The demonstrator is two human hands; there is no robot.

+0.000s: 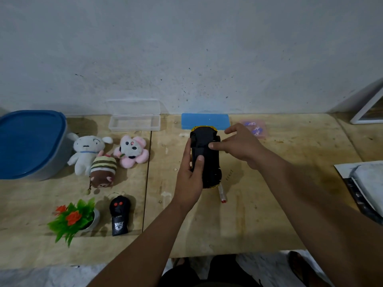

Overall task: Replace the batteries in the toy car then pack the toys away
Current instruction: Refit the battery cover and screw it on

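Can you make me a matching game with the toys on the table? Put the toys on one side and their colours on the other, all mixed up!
Toys:
1. toy car, upside down in the left hand
2. remote control
3. flower plush
4. long-eared plush

Colours:
A. pink and white
B. black underside, yellow edges
C. white with a blue collar
D. black with red buttons

Pairs: 1-B, 2-D, 3-A, 4-C
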